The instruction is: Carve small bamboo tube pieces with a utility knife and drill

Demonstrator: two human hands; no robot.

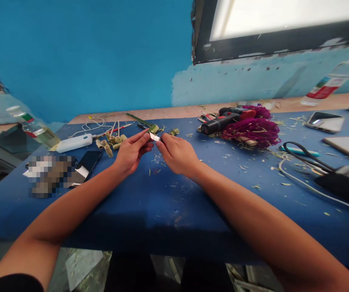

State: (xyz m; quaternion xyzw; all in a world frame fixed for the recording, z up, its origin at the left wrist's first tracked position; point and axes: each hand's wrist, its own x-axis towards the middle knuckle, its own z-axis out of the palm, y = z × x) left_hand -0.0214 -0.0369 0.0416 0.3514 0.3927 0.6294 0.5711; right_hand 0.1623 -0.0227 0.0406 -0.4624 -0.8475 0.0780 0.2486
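Note:
My left hand (132, 153) pinches a short green bamboo piece (154, 129) above the blue table (162, 211). In my right hand (179, 154) is a small knife (154, 137), its handle mostly hidden by the fingers and its bright blade against the bamboo piece. Another short bamboo piece (173, 132) lies just behind my right hand. Several cut bamboo tubes (108, 149) are gathered to the left of my left hand. Fine shavings (158, 159) lie on the table below the two hands.
A power drill (220, 123) rests beside purple yarn (253, 132) at the back right. Bottles stand at the left (36, 129) and right (326, 86). Phones, a white power strip or similar device (74, 143), cables and a black pouch (345, 184) lie around the table.

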